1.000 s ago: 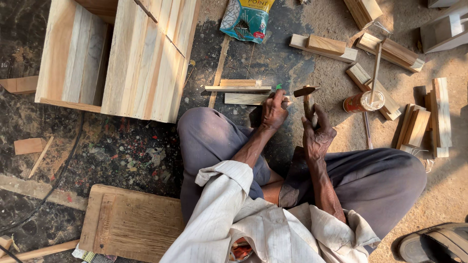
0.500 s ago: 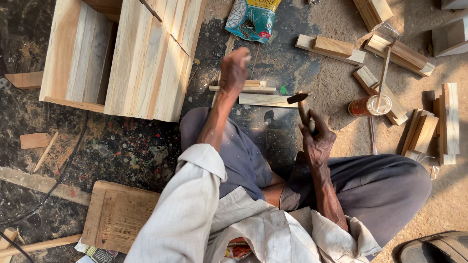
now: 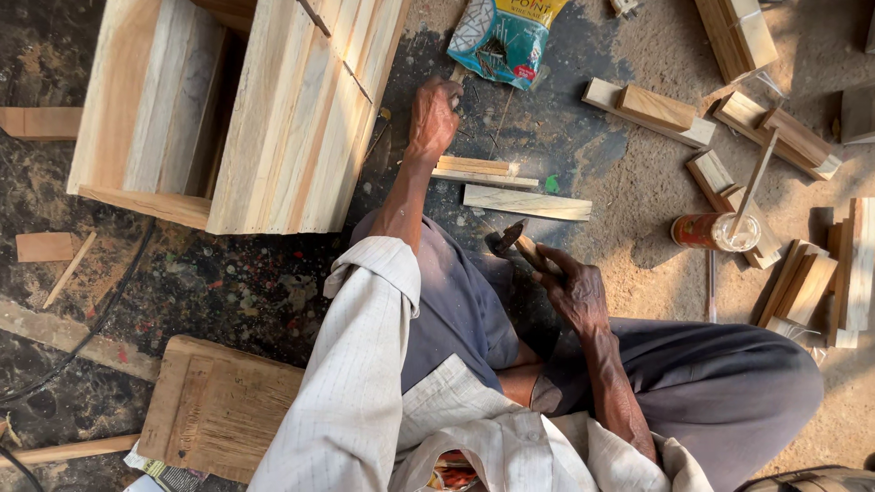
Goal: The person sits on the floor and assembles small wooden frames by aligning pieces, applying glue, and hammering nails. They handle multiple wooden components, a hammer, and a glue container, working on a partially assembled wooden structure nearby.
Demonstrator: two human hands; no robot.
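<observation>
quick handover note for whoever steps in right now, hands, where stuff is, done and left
Left hand: stretched forward, fingers curled at the scattered nails just below the nail bag; whether it holds one cannot be told.
Right hand: gripping the hammer by its handle, head low over the lap.
Things: thin wood strips and a flat slat lie on the floor between the hands; wooden crate stands to the left; glue jar with a stick to the right.
Done: crate looks assembled.
Left: slats lie loose, no nail set in them.
</observation>
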